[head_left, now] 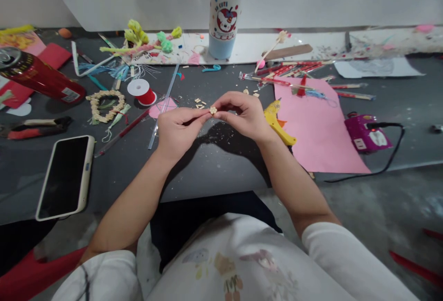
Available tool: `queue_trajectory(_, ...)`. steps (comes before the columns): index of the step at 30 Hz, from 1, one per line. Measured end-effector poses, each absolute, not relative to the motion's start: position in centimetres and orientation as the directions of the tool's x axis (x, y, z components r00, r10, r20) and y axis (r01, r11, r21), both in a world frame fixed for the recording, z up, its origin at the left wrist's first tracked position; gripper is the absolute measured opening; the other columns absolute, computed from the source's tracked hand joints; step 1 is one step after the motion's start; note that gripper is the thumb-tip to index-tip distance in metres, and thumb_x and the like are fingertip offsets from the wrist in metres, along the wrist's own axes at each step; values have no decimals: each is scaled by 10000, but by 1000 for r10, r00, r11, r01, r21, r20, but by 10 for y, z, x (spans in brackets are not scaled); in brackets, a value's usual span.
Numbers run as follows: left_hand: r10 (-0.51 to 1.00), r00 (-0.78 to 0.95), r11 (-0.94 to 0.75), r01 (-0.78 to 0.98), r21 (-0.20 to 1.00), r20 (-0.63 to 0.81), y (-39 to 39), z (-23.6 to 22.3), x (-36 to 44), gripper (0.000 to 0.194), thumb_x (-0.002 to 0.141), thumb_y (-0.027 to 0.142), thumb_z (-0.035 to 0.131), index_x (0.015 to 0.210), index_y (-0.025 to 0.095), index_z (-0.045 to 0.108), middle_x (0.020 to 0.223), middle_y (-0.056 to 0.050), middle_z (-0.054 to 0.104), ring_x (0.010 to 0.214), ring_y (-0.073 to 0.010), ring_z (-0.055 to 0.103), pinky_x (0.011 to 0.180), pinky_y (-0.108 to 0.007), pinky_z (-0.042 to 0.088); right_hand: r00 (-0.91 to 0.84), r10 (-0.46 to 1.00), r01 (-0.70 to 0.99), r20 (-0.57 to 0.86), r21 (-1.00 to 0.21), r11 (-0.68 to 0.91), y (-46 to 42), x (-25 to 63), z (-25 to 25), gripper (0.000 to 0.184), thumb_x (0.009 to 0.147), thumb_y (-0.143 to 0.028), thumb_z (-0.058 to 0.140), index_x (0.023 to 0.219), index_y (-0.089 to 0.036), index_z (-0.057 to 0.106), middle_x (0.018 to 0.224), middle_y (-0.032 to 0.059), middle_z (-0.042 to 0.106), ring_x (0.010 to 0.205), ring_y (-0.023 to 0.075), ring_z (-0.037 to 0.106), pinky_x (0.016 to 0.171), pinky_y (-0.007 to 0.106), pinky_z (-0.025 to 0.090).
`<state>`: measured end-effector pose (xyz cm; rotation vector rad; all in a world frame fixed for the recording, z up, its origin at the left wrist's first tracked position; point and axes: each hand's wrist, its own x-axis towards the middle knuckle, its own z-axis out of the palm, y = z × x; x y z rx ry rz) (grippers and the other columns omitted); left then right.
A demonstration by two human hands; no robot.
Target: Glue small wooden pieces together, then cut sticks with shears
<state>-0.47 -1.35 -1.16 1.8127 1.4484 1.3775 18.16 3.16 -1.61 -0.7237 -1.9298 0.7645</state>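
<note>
A small cream-coloured flower-shaped piece (pixel 213 110) is pinched between the fingertips of both hands above the dark table. My left hand (pixel 180 130) holds it from the left, thumb and forefinger closed. From the other side, my right hand (pixel 240 113) grips it with bent fingers. Several short cream-coloured stick pieces (pixel 199 103) lie just behind the fingertips. A yellow glue gun (pixel 277 121) rests right beside my right hand, partly hidden by it. Close to my left hand is a clear glue stick (pixel 164 105), lying over a pink paper scrap.
A tall bottle (pixel 224 20) stands at the back. On the left are a red can (pixel 41 77), red ribbon spool (pixel 147 96), beaded ring (pixel 98 116), pliers (pixel 31 128) and phone (pixel 65 176). Pink paper (pixel 314 139) and a corded purple box (pixel 368 133) lie right.
</note>
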Motion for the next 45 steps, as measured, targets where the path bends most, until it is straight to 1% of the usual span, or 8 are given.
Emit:
queue_trajectory(9, 832, 13, -488, 495, 719, 555, -15, -13, -5, 104, 827, 283, 718, 878, 266, 806, 797, -16, 781, 683, -143, 700, 648, -264, 531, -388, 742, 104, 546, -775, 624, 32, 180, -17, 284, 827, -451, 721, 864, -169, 710, 830, 27, 693, 739, 111, 606, 681, 251, 512)
queue_trajectory(17, 810, 47, -480, 627, 614, 584, -16, -16, -6, 182, 868, 311, 660, 989, 270, 789, 912, -24, 791, 776, -157, 714, 715, -272, 529, -396, 751, 67, 528, -799, 597, 32, 182, -15, 327, 809, -489, 731, 927, -185, 743, 889, 42, 709, 799, 129, 638, 720, 274, 541)
queue_trajectory(21, 783, 70, -509, 643, 572, 618, -16, -16, -8, 178, 866, 307, 660, 984, 275, 790, 821, -20, 779, 724, -147, 695, 691, -267, 510, -384, 733, 110, 561, -761, 640, 32, 182, -15, 316, 844, -496, 691, 915, -193, 745, 877, 44, 716, 809, 137, 647, 740, 286, 537)
queue_trajectory(25, 732, 82, -561, 635, 531, 676, -15, -19, -9, 165, 860, 301, 663, 953, 267, 796, 689, -7, 736, 623, -127, 644, 619, -256, 472, -365, 660, 67, 657, -688, 722, 31, 179, -16, 290, 860, -476, 683, 923, -198, 736, 858, 31, 718, 787, 126, 643, 727, 271, 520)
queue_trajectory(30, 749, 80, -545, 640, 542, 658, -16, -19, -8, 155, 857, 305, 666, 940, 277, 794, 675, -4, 723, 574, -112, 595, 585, -254, 439, -354, 617, 37, 703, -649, 760, 31, 177, -17, 275, 864, -462, 684, 919, -197, 730, 856, 32, 725, 786, 124, 649, 718, 264, 513)
queue_trajectory(36, 718, 72, -585, 601, 545, 692, -15, -16, -7, 142, 852, 270, 685, 946, 262, 792, 783, -16, 771, 657, -130, 670, 636, -255, 485, -328, 700, 121, 634, -707, 697, 32, 176, -19, 307, 867, -501, 666, 905, -208, 753, 860, 35, 733, 803, 137, 661, 741, 287, 536)
queue_trajectory(39, 702, 75, -599, 601, 529, 709, -14, -16, -7, 137, 842, 277, 708, 951, 255, 790, 838, -17, 786, 665, -124, 680, 629, -245, 491, -329, 711, 98, 622, -726, 680, 33, 177, -20, 290, 870, -481, 671, 904, -210, 770, 866, 37, 740, 819, 138, 677, 764, 286, 549)
queue_trajectory(45, 693, 83, -595, 627, 503, 716, -12, -15, -7, 144, 858, 274, 691, 960, 246, 789, 843, -13, 789, 636, -111, 673, 592, -228, 486, -347, 717, 3, 604, -764, 645, 34, 178, -20, 258, 871, -432, 685, 914, -197, 781, 874, 47, 748, 796, 135, 687, 775, 296, 566)
